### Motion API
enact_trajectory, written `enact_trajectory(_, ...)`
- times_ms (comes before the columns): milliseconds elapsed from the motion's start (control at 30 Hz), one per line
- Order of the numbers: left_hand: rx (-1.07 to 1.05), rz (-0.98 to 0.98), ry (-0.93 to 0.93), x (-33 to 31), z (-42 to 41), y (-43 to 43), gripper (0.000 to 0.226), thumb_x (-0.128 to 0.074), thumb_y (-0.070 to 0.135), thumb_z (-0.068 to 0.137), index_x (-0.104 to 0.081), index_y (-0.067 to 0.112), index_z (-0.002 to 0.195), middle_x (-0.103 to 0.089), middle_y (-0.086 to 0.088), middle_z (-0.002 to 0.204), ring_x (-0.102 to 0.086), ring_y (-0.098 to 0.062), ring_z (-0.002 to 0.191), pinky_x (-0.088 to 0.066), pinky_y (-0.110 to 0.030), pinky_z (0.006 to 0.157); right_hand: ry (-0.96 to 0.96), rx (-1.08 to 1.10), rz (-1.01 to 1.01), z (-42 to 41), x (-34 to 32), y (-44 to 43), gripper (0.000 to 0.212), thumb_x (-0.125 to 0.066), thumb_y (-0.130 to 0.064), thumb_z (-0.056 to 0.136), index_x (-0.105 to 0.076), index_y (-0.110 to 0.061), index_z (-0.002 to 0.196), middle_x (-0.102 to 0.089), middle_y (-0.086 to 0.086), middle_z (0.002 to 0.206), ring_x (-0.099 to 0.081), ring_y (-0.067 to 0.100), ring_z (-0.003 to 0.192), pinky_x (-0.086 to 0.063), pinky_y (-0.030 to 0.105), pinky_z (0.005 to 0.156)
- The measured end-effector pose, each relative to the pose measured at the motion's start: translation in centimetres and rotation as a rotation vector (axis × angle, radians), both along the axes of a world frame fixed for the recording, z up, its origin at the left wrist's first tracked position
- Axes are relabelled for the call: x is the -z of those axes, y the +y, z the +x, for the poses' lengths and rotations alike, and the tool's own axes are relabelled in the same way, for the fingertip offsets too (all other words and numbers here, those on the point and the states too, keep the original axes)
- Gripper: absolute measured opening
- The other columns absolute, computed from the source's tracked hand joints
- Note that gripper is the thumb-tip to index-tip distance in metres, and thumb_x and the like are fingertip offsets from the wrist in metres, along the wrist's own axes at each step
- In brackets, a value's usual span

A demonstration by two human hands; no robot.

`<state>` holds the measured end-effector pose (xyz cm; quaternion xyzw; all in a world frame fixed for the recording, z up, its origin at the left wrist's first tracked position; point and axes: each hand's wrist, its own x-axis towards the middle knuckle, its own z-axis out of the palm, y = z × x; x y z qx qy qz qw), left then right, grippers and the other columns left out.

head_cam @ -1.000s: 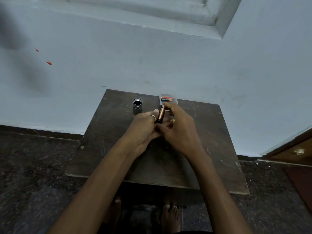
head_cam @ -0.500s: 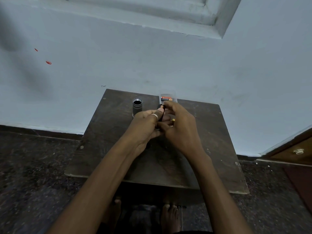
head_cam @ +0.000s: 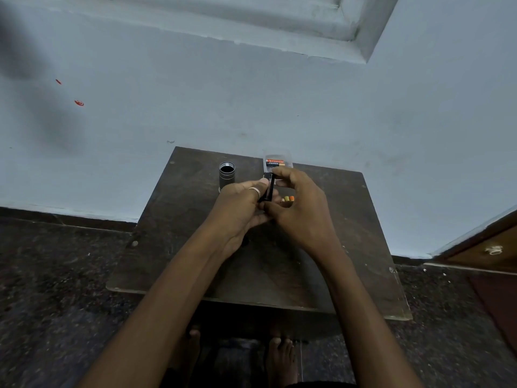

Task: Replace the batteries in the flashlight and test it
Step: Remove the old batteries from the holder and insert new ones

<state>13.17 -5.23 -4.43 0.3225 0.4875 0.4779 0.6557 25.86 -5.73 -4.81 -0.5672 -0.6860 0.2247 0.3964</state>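
You grip the battery holder (head_cam: 270,189) with left hand (head_cam: 240,204) and right hand (head_cam: 303,211), loading batteries; next, likely slot it into the flashlight (head_cam: 226,176).

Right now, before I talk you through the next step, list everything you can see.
table: one, dark brown, centre of view
flashlight body: one, grey, upright with open end up, table's far left
battery pack: one, clear with orange-black cells, table's far edge
black piece: one, slim, between both hands
small pieces: count unclear, orange and yellow, on table behind right fingers
ring: one, silver, on a left-hand finger
feet: two, bare, below table's near edge
left hand: grips black piece
right hand: pinches black piece
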Motion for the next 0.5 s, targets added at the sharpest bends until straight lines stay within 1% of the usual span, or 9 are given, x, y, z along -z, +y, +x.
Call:
enact_trajectory(33,-0.001,-0.004,-0.008,0.0,0.0,0.0,0.023,-0.052,0.017,0.101,-0.069,0.001,0.103,-0.072,-0.01,0.088,-0.07,-0.015,0.08,-0.059,-0.027,0.066,0.007,0.001,-0.011,0.0,-0.1,0.0,0.063,-0.082,-0.008,0.077,-0.059,-0.016,0.135,-0.057,-0.014,0.12,-0.055,-0.001,0.111,-0.048,0.009,0.09)
enact_trajectory(100,-0.004,-0.018,-0.023,0.0,-0.1,0.0,0.023,-0.051,0.016,0.102,-0.069,0.002,0.102,-0.072,-0.011,0.092,-0.071,-0.015,0.082,-0.06,-0.028,0.068,0.021,-0.016,-0.043,0.1,-0.4,0.0,0.064,-0.082,-0.008,0.076,-0.058,-0.015,0.135,-0.059,-0.012,0.12,-0.055,-0.001,0.113,-0.049,0.012,0.091)
enact_trajectory(200,-0.017,-0.038,-0.045,0.1,-0.1,0.0,0.026,-0.048,0.017,0.103,-0.068,0.002,0.096,-0.071,-0.012,0.09,-0.071,-0.014,0.078,-0.06,-0.029,0.071,0.033,-0.081,-0.16,0.9,-1.0,0.2,0.068,-0.084,-0.013,0.076,-0.055,-0.017,0.138,-0.061,-0.009,0.13,-0.055,0.003,0.118,-0.049,0.019,0.095)
enact_trajectory(233,-0.025,-0.049,-0.062,0.1,-0.1,0.0,0.027,-0.048,0.016,0.103,-0.068,0.001,0.094,-0.07,-0.012,0.089,-0.071,-0.014,0.077,-0.061,-0.03,0.072,0.051,-0.084,-0.183,1.3,-1.1,0.4,0.065,-0.083,-0.015,0.078,-0.057,-0.017,0.137,-0.062,-0.009,0.131,-0.057,0.003,0.118,-0.05,0.023,0.097)
enact_trajectory(300,-0.045,-0.084,-0.098,0.1,0.0,0.0,0.025,-0.048,0.014,0.103,-0.066,-0.001,0.094,-0.07,-0.013,0.09,-0.072,-0.016,0.079,-0.061,-0.031,0.076,0.055,-0.033,-0.16,2.1,-1.4,1.3,0.046,-0.074,-0.015,0.085,-0.064,-0.016,0.13,-0.068,-0.006,0.127,-0.062,0.004,0.112,-0.052,0.027,0.098)
enact_trajectory(367,-0.065,-0.114,-0.104,0.1,0.0,0.1,0.023,-0.049,0.014,0.103,-0.064,-0.001,0.093,-0.07,-0.016,0.094,-0.071,-0.019,0.083,-0.061,-0.032,0.077,-0.066,0.069,-0.096,2.4,-1.4,3.0,0.03,-0.064,-0.01,0.091,-0.071,-0.014,0.12,-0.073,-0.002,0.117,-0.066,0.007,0.104,-0.05,0.021,0.093)
enact_trajectory(400,-0.069,-0.124,-0.103,0.1,0.0,0.1,0.022,-0.05,0.015,0.102,-0.063,0.0,0.093,-0.07,-0.016,0.095,-0.071,-0.019,0.083,-0.061,-0.032,0.076,-0.151,0.099,-0.064,2.3,-1.3,4.2,0.027,-0.061,-0.009,0.092,-0.073,-0.013,0.115,-0.075,0.0,0.113,-0.067,0.011,0.103,-0.049,0.02,0.09)
enact_trajectory(433,-0.071,-0.13,-0.104,0.1,0.0,0.2,0.022,-0.05,0.015,0.102,-0.063,0.0,0.092,-0.07,-0.017,0.095,-0.071,-0.019,0.083,-0.061,-0.032,0.076,-0.232,0.1,-0.037,2.1,-1.2,5.5,0.026,-0.059,-0.008,0.091,-0.075,-0.013,0.112,-0.076,0.002,0.111,-0.068,0.015,0.103,-0.049,0.022,0.088)
enact_trajectory(500,-0.073,-0.145,-0.108,0.0,-0.1,0.3,0.021,-0.05,0.015,0.102,-0.063,0.0,0.093,-0.07,-0.016,0.094,-0.071,-0.02,0.084,-0.061,-0.032,0.075,-0.373,0.059,-0.022,1.5,-0.9,8.0,0.028,-0.057,-0.006,0.089,-0.076,-0.013,0.108,-0.076,0.006,0.109,-0.069,0.025,0.103,-0.054,0.032,0.088)
